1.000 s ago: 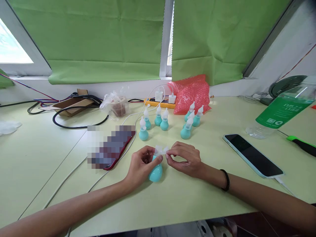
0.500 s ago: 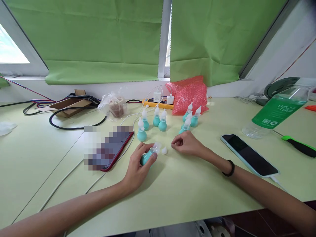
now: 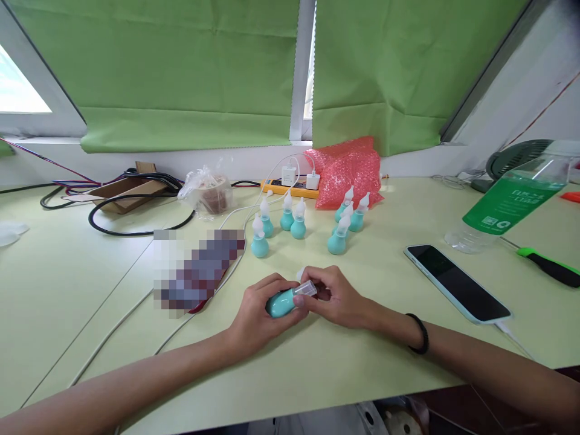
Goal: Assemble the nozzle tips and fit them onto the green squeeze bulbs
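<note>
Teal aspirator bulb [image 3: 280, 303] on its side, lower centre of frame, wrapped in left hand [image 3: 256, 314]. Right hand [image 3: 338, 300] fingertips pinch clear nozzle [image 3: 306, 289] at bulb neck. My judgement: brace bulb, hold nozzle in line with neck, grip light.

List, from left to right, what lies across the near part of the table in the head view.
Phone in a red case → left hand → teal bulb, held by both hands → right hand → dark phone → green-handled tool.
</note>
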`<action>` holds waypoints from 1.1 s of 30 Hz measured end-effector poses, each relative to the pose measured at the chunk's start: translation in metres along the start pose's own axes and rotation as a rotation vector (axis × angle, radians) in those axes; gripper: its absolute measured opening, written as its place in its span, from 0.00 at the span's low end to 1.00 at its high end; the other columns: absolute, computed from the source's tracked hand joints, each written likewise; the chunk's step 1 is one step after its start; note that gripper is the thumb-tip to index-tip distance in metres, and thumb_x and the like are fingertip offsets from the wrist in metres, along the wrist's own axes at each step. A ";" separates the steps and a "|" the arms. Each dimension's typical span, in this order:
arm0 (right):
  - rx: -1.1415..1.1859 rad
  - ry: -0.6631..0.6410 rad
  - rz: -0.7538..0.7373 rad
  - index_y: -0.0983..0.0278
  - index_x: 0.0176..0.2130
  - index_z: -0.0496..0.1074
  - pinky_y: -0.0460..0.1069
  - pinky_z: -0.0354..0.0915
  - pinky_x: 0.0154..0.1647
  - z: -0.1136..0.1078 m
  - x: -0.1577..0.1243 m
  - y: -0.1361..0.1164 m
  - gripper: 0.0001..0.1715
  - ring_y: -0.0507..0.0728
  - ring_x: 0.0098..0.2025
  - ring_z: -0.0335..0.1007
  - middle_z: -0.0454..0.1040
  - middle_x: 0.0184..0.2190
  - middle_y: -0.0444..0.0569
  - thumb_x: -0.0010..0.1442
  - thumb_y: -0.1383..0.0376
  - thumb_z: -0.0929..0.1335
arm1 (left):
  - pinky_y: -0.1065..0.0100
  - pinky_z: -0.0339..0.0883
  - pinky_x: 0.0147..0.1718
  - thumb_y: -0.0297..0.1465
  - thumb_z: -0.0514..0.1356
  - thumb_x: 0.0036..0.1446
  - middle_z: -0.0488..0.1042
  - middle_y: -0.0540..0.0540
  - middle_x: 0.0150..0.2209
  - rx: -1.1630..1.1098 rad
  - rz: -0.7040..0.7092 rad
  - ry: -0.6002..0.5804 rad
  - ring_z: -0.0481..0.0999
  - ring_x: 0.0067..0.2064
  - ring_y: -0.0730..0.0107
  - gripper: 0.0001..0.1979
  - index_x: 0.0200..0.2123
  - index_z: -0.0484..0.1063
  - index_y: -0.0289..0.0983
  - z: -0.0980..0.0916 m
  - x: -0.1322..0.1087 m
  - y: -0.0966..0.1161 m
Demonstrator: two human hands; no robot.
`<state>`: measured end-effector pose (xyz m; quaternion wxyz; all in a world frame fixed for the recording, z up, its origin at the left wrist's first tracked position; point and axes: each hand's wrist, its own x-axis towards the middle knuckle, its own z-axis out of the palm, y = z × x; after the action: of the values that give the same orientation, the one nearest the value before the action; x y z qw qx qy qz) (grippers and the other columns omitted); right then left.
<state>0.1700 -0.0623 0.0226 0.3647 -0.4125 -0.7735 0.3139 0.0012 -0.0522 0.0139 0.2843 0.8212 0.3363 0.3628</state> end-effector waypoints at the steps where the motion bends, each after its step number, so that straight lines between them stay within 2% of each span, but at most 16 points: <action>1: -0.012 -0.012 0.000 0.65 0.22 0.58 0.41 0.47 0.16 0.004 -0.002 0.000 0.14 0.45 0.18 0.45 0.52 0.15 0.37 0.50 0.60 0.65 | 0.72 0.61 0.27 0.33 0.59 0.47 0.69 0.48 0.28 0.011 0.024 -0.017 0.68 0.29 0.72 0.10 0.34 0.69 0.36 0.000 0.000 0.001; 6: -0.033 0.028 -0.111 0.65 0.18 0.50 0.43 0.45 0.18 0.011 -0.004 0.006 0.19 0.45 0.17 0.41 0.45 0.15 0.38 0.57 0.62 0.56 | 0.70 0.62 0.29 0.34 0.57 0.50 0.68 0.46 0.29 0.119 0.050 -0.173 0.67 0.30 0.70 0.10 0.34 0.68 0.34 0.000 -0.001 0.002; 10: 0.078 0.017 -0.119 0.64 0.17 0.48 0.44 0.43 0.18 0.012 -0.004 0.007 0.19 0.46 0.18 0.40 0.43 0.15 0.38 0.57 0.62 0.54 | 0.70 0.62 0.31 0.34 0.52 0.54 0.66 0.45 0.29 0.103 0.158 -0.281 0.66 0.31 0.69 0.10 0.33 0.67 0.32 -0.003 -0.002 0.000; 14: 0.224 -0.023 -0.001 0.64 0.16 0.46 0.44 0.43 0.18 0.013 -0.003 0.003 0.21 0.46 0.18 0.39 0.42 0.15 0.38 0.56 0.60 0.55 | 0.71 0.62 0.30 0.32 0.52 0.55 0.65 0.45 0.29 0.054 0.220 -0.289 0.65 0.31 0.70 0.09 0.32 0.66 0.32 -0.004 -0.002 -0.001; 17: 0.444 -0.014 0.210 0.63 0.16 0.48 0.44 0.42 0.16 0.013 -0.001 0.001 0.20 0.45 0.16 0.39 0.44 0.12 0.38 0.54 0.59 0.56 | 0.69 0.62 0.33 0.30 0.53 0.55 0.65 0.44 0.31 -0.005 0.330 -0.284 0.65 0.33 0.69 0.07 0.34 0.66 0.32 -0.006 -0.003 -0.001; 19: 0.549 0.078 0.295 0.63 0.16 0.50 0.44 0.40 0.14 0.011 0.001 0.002 0.20 0.45 0.15 0.38 0.45 0.12 0.37 0.53 0.57 0.56 | 0.68 0.61 0.36 0.28 0.54 0.53 0.65 0.43 0.34 -0.046 0.380 -0.251 0.64 0.37 0.67 0.08 0.38 0.65 0.33 -0.006 -0.004 -0.001; 20: 0.556 0.144 0.288 0.64 0.16 0.51 0.44 0.40 0.15 0.010 0.003 0.004 0.20 0.45 0.15 0.38 0.45 0.12 0.37 0.53 0.56 0.56 | 0.67 0.61 0.37 0.28 0.55 0.53 0.64 0.43 0.36 -0.051 0.366 -0.208 0.64 0.38 0.67 0.09 0.39 0.65 0.34 -0.007 -0.004 -0.001; 24: 0.401 0.390 0.132 0.64 0.15 0.51 0.43 0.40 0.16 0.000 0.008 0.015 0.22 0.45 0.17 0.40 0.45 0.15 0.38 0.52 0.56 0.61 | 0.65 0.60 0.38 0.32 0.58 0.50 0.58 0.45 0.36 0.010 0.119 0.095 0.62 0.39 0.67 0.11 0.39 0.68 0.39 -0.004 0.000 -0.006; 26: 0.320 0.472 0.098 0.64 0.16 0.52 0.43 0.41 0.17 -0.007 0.011 0.021 0.21 0.45 0.18 0.40 0.46 0.15 0.38 0.51 0.57 0.63 | 0.66 0.59 0.37 0.34 0.58 0.50 0.57 0.47 0.34 0.008 -0.003 0.190 0.61 0.38 0.67 0.11 0.39 0.69 0.41 -0.003 0.003 -0.010; 30: 0.097 0.549 0.059 0.64 0.19 0.55 0.42 0.46 0.17 -0.016 0.016 0.028 0.17 0.45 0.17 0.44 0.50 0.15 0.37 0.48 0.59 0.66 | 0.66 0.58 0.40 0.33 0.56 0.52 0.60 0.47 0.36 -0.103 -0.114 0.227 0.63 0.40 0.68 0.11 0.41 0.68 0.42 -0.001 0.008 -0.014; 33: -0.103 0.502 0.066 0.64 0.20 0.56 0.42 0.49 0.18 -0.017 0.018 0.029 0.15 0.46 0.18 0.48 0.54 0.16 0.38 0.47 0.60 0.66 | 0.65 0.58 0.43 0.32 0.54 0.53 0.64 0.46 0.40 -0.223 -0.147 0.241 0.65 0.43 0.67 0.11 0.42 0.65 0.41 0.000 0.009 -0.015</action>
<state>0.1886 -0.0300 0.0140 0.5133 -0.5206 -0.6597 0.1738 0.0006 -0.0362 0.0069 0.3571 0.7082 0.3848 0.4720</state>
